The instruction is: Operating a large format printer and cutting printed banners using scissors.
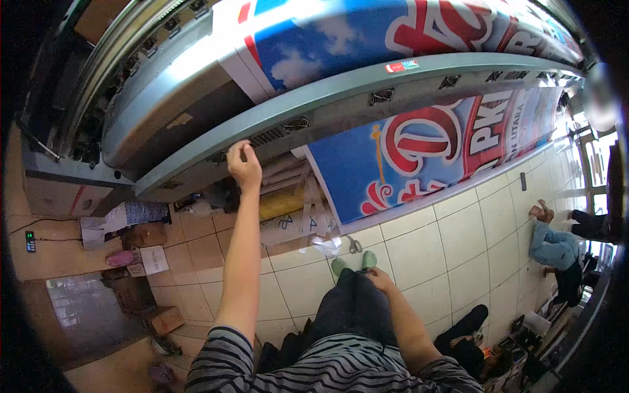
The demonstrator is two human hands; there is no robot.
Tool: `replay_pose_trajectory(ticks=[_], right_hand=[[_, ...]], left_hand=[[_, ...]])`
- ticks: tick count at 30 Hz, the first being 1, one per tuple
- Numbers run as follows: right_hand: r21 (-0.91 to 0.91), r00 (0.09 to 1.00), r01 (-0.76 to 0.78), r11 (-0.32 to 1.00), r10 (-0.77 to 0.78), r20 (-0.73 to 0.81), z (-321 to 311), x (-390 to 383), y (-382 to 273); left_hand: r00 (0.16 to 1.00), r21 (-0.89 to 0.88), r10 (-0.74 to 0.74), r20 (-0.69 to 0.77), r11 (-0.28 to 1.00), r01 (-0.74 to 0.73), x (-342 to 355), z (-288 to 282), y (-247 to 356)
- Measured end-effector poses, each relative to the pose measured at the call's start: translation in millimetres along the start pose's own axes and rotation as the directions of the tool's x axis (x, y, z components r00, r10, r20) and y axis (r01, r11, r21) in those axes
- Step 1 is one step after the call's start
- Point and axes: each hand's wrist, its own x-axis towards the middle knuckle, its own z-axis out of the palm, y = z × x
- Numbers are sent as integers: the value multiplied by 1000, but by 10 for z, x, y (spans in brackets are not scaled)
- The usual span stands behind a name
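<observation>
My left hand is raised on a stretched arm, just in front of the grey front beam of a wide printing machine. Its fingers are loosely curled and I see nothing in them; whether it touches the beam I cannot tell. My right hand rests against my dark trousers at the knee, its fingers partly hidden. A printed banner, blue, red and white with large lettering, hangs below the beam towards the floor. The same print lies over the machine's top behind the beam.
A pair of scissors and white scraps lie on the tiled floor by my green footwear. Paper-wrapped rolls and a yellow roll sit under the machine. Boxes stand at left. Other people sit on the floor at right.
</observation>
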Motion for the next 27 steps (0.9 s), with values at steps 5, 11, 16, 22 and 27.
replay_pose_trajectory(ticks=[5,11,16,22,27], right_hand=[[-270,998,36,962,-21,57,-18,831,-102],[-556,997,12,831,33,72,-65,1606,281],[-737,999,-44,674,40,-23,221,2406,698],[-651,994,-104,752,108,-33,1000,3574,1373],[-603,998,-30,797,-13,-67,1606,4206,2125]], left_hand=[[965,337,251,-78,917,-211,378,466,-275],[830,556,505,-238,771,-310,391,799,-511],[726,572,626,-285,719,-395,418,830,-636],[586,544,722,-367,678,-495,386,872,-812],[634,372,680,-369,733,-570,389,786,-925]])
